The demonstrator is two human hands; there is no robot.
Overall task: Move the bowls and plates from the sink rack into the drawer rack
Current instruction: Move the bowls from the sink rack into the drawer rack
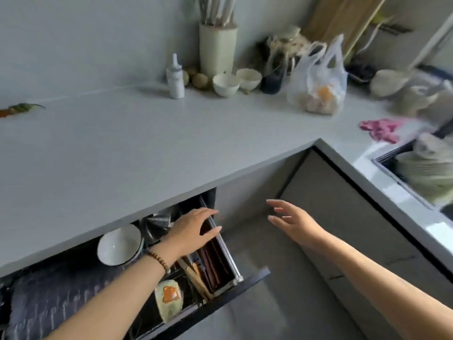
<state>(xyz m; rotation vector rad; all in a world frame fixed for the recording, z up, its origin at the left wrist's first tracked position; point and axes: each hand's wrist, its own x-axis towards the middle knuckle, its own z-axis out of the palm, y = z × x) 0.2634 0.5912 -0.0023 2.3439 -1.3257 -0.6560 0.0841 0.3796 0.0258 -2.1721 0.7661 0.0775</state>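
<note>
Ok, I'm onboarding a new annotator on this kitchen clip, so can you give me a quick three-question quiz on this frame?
1. True or false: the right hand is holding a plate.
2. Multiple choice: where is the left hand? A) on the countertop B) over the open drawer rack, near its right edge C) in the sink
3. Short answer: which dish stands on edge in the drawer, left of the left hand?

Key
1. False: it is empty, fingers spread, in front of the cabinet door.
2. B.
3. A white bowl with a dark rim.
</note>
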